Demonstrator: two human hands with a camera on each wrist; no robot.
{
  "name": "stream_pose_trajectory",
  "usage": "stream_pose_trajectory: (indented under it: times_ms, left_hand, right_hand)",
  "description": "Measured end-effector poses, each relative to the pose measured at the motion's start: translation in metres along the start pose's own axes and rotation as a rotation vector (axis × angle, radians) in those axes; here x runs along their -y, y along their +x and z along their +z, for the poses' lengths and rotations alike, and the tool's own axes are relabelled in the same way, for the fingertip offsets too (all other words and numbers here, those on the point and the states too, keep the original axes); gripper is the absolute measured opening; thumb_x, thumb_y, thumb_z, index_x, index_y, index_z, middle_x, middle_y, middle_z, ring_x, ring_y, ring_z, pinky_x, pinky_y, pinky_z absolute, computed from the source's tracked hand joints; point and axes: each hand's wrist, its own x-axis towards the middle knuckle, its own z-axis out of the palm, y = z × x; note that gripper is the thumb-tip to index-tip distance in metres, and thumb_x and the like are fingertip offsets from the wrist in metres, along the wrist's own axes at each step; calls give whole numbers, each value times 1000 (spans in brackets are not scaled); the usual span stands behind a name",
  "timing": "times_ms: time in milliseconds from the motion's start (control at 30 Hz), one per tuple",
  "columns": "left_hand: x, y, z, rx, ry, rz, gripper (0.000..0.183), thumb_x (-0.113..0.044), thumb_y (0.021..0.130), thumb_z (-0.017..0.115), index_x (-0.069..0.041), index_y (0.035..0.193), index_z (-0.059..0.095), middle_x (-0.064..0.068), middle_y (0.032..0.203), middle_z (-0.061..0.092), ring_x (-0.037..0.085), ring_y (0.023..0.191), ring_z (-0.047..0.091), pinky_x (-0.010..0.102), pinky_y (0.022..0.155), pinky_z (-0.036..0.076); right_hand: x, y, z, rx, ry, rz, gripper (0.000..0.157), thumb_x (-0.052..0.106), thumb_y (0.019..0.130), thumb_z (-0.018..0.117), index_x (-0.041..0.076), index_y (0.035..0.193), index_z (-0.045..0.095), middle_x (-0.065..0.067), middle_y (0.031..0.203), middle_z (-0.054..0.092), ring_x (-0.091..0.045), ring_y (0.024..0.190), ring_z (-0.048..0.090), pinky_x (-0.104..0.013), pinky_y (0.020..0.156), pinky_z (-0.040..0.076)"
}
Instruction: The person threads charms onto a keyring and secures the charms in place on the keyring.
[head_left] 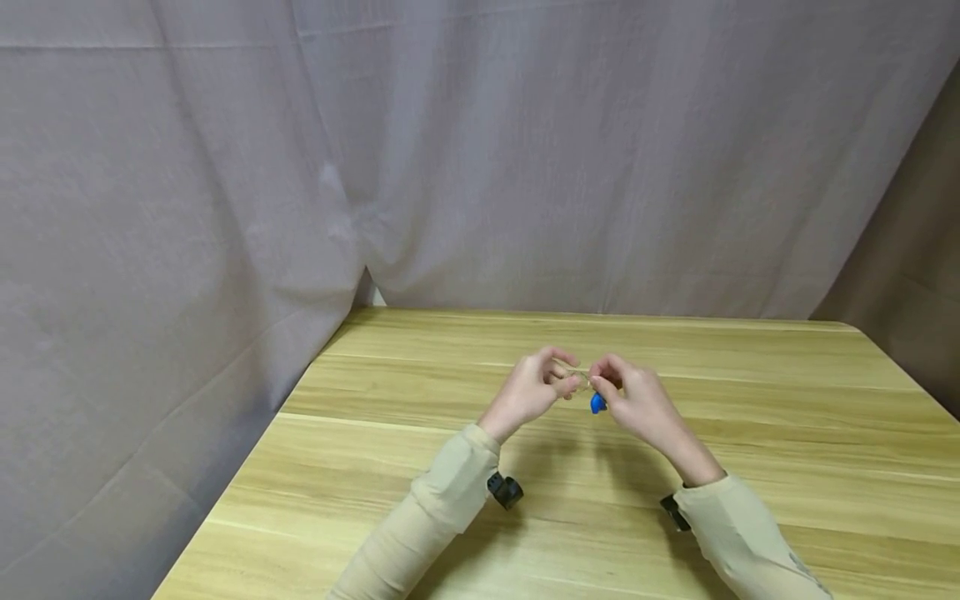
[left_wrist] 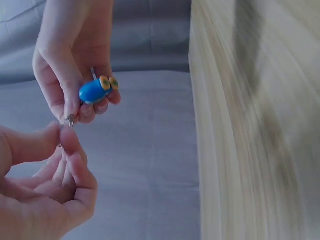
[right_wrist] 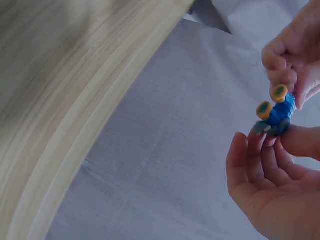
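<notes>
Both hands meet above the table around a small keychain with a blue charm (head_left: 597, 403). The charm (left_wrist: 95, 91) has two round eyes, orange-rimmed with green centres, and in the right wrist view the blue charm (right_wrist: 282, 115) shows grey-blue parts at one end. My right hand (head_left: 637, 400) pinches the keychain's metal end between thumb and index finger, the charm hanging beside those fingertips. Opposite it, my left hand (head_left: 528, 390) pinches the thin metal part (left_wrist: 69, 120) with thumb and index finger, its other fingers loosely bent. Fingertips partly hide the metal.
Beneath the hands lies a light wood-grain table (head_left: 360, 483). Grey curtains (head_left: 510, 167) hang behind it and along the left side, with a darker brown one (head_left: 907, 258) at the right. A black wrist camera (head_left: 506, 490) sits under each sleeve.
</notes>
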Motion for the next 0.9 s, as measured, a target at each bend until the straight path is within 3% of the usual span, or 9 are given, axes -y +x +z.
stream_pose_trajectory:
  times_ms: [167, 267, 433, 600, 800, 900]
  left_hand:
    - [-3, -2, 1, -55, -39, 31, 21, -7, 91, 65, 0, 112, 64, 15, 93, 72, 24, 81, 70, 15, 64, 50]
    - [-2, -2, 2, -86, -37, 42, 16, -6, 91, 65, 0, 106, 67, 15, 91, 72, 17, 75, 69, 14, 61, 49]
    - [1, -1, 1, -97, -13, 35, 15, -6, 92, 63, 0, 104, 70, 16, 95, 73, 6, 71, 63, 14, 62, 50]
    - [5, 0, -1, -96, 26, 34, 14, -7, 94, 60, -2, 101, 72, 15, 98, 74, 8, 75, 61, 14, 67, 49]
    - [11, 2, 4, -67, -78, 2, 14, 0, 94, 57, 4, 101, 68, 22, 96, 70, 23, 73, 71, 20, 64, 56]
    - [11, 1, 5, -42, -106, -22, 15, 1, 95, 55, 5, 103, 67, 22, 100, 70, 19, 68, 71, 22, 64, 58]
  right_hand:
    - [-1, 0, 2, -36, 2, -3, 4, 1, 94, 57, -1, 92, 59, -6, 74, 65, -10, 67, 58, -20, 57, 43]
    - [-2, 0, 3, -76, -16, -61, 3, 0, 93, 59, -1, 93, 61, -7, 77, 67, -14, 69, 61, -22, 60, 47]
    - [-6, -2, 5, -108, -104, -232, 10, -3, 87, 66, -1, 97, 67, -6, 79, 69, -11, 66, 61, -22, 57, 48]
    - [-9, -3, 8, -93, -213, -415, 19, -5, 79, 73, -4, 97, 68, -6, 77, 66, -7, 64, 52, -22, 54, 47]
    - [-7, -3, 9, -51, -256, -428, 22, -7, 79, 71, -5, 101, 69, -4, 77, 67, -11, 69, 54, -28, 60, 51]
    - [-8, -4, 11, -67, -265, -435, 17, -9, 78, 69, -3, 95, 70, -3, 75, 65, -10, 68, 52, -27, 59, 49]
